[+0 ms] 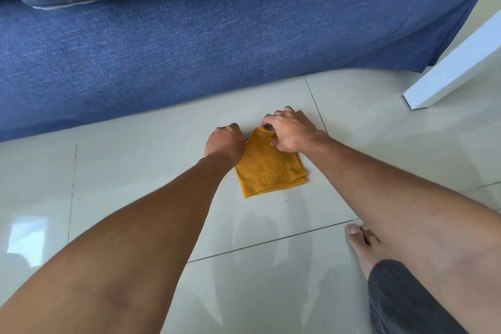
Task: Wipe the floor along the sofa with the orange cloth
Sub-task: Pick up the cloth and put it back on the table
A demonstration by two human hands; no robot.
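Both hands pinch the folded orange cloth (267,168) at its sofa-side edge: left hand (225,142) and right hand (291,130), each grip closed on it, on the floor (135,171) near the blue sofa (189,49).

Both hands (260,135) hide the orange cloth's (271,171) far edge, seemingly pinched.

The floor (130,192) is glossy pale tile with thin dark grout lines. A folded orange cloth (271,173) lies flat at its centre. The blue sofa (189,49) stands from 9 to 1 o'clock, a white leg (458,65) at 2, a bare foot (364,247) at 4.
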